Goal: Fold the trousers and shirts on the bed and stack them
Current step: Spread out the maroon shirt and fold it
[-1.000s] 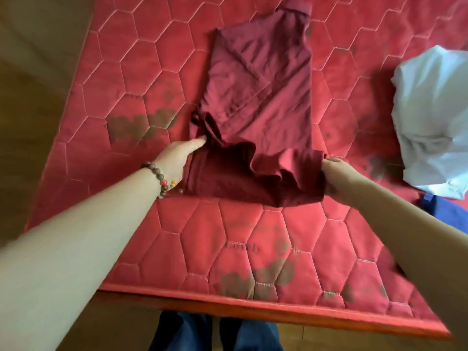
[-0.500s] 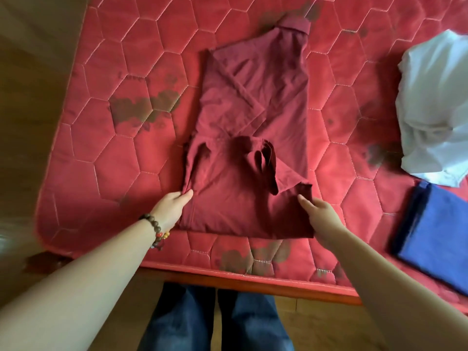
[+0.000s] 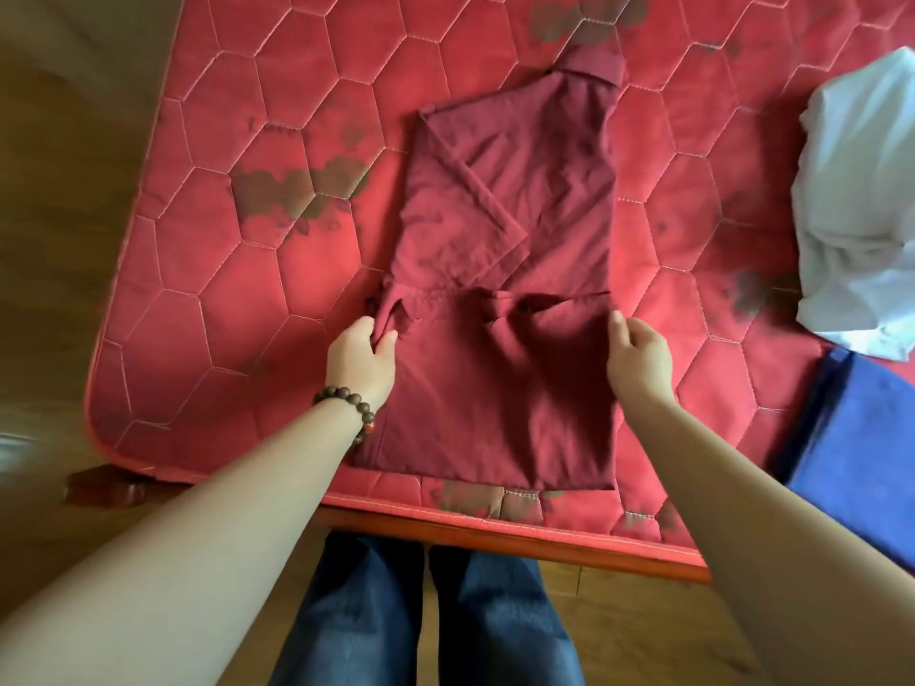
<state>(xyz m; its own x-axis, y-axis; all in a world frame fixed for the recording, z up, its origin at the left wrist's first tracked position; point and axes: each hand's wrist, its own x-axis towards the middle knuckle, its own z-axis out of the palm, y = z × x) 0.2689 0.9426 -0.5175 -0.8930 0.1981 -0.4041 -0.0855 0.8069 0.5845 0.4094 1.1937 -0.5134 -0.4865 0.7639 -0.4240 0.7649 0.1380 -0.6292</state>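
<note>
A maroon shirt (image 3: 510, 250) lies lengthwise on the red quilted mattress (image 3: 237, 299), collar at the far end, sleeve folded across its middle. Its lower part is doubled up over the body, the fold lying near the mattress's front edge. My left hand (image 3: 360, 361), with a bead bracelet on the wrist, pinches the left corner of the folded-up hem. My right hand (image 3: 638, 358) touches the right edge of that flap, fingers loosely curled on the cloth. A folded blue garment (image 3: 861, 453) lies at the right. A crumpled white garment (image 3: 871, 200) sits beyond it.
The mattress's front edge and red wooden bed frame (image 3: 520, 532) run just before my legs in blue jeans (image 3: 421, 616). Brown wooden floor (image 3: 64, 190) lies to the left of the bed.
Both hands have carried the shirt's hem away from me, so the lower part now lies doubled over the body. The view has shifted toward the bed's front edge.
</note>
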